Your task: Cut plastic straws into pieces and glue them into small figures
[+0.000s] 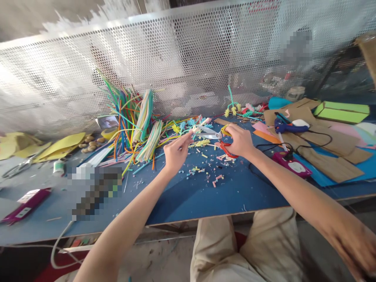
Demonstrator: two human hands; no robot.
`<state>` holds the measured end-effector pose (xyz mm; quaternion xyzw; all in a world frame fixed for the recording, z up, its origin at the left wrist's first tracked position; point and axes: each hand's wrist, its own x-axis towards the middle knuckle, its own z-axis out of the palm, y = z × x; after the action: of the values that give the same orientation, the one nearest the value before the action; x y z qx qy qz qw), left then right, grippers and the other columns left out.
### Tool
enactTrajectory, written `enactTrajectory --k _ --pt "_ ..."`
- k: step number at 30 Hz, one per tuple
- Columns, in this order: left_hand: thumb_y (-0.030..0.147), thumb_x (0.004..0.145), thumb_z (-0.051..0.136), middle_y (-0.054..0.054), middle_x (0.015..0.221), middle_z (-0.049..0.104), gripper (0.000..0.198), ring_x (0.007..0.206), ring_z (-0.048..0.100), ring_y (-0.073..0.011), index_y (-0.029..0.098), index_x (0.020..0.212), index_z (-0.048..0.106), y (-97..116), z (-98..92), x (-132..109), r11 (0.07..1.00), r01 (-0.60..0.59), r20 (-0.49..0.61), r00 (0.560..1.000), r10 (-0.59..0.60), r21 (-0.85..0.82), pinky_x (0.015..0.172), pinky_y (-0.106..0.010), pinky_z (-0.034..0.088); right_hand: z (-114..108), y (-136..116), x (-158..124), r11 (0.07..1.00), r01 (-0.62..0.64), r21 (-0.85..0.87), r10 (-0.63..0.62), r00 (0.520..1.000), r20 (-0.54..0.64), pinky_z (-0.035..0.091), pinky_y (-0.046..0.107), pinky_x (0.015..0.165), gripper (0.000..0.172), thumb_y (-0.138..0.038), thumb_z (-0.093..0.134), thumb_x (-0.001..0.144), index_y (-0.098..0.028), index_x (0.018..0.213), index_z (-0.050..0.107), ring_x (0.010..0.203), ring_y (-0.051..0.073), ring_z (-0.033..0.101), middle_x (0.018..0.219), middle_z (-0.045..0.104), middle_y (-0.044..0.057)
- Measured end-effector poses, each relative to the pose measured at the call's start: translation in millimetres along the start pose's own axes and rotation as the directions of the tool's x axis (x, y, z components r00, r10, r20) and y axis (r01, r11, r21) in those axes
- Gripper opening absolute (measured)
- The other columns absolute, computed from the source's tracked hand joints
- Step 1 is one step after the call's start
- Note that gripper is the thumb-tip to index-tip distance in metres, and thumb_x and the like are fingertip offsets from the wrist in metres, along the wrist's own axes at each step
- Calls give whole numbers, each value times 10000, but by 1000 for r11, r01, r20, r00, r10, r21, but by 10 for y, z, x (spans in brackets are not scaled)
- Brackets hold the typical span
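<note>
My right hand (239, 140) grips a pair of scissors (210, 135) with one yellow and one red handle loop. Their metal blades are spread and point left toward my other hand. Pinched in the fingers of my left hand (177, 153) is a pale fuzzy pipe cleaner (194, 131), its end close to the blades. Whether the blades touch it I cannot tell. Below both hands, short pipe cleaner clippings (217, 181) lie scattered on the blue tabletop (188, 203). Just behind them are blue and yellow shaped pipe cleaner pieces (176, 128).
Bundles of coloured pipe cleaners (145, 117) stand left of centre against a perforated metal screen (194, 58). To the right lie a blue glue gun (289, 124), a magenta power strip (293, 164), cardboard (331, 156) and a black cord. Yellow sheets (63, 147) rest at far left.
</note>
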<state>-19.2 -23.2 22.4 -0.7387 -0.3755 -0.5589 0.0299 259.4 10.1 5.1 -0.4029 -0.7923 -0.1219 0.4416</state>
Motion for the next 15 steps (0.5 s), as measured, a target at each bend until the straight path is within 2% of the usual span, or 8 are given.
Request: enactTrajectory --k 4,9,15 --pt "303 979 602 -39 989 795 246 692 763 -127 229 1149 764 22 18 12 990 111 17 994 -110 -84 569 -192 610 -12 22 3 1000 -6 -19 6 1000 -3 378 325 615 513 -735 627 816 -233 877 543 865 233 636 908 676 65" --pt "314 984 593 -48 991 789 254 569 703 -78 209 1154 749 56 23 26 980 140 24 990 -138 -141 555 -185 595 4 54 3 1000 -4 -22 4 1000 3 376 327 613 512 -735 626 814 -233 871 544 869 230 640 928 680 64" --pt "300 986 588 -47 973 791 242 543 679 -68 203 1149 740 89 16 20 983 118 38 993 -114 -139 521 -177 561 14 62 -10 1000 -3 3 3 1000 5 391 330 628 522 -743 631 807 -234 885 548 878 238 644 933 686 69"
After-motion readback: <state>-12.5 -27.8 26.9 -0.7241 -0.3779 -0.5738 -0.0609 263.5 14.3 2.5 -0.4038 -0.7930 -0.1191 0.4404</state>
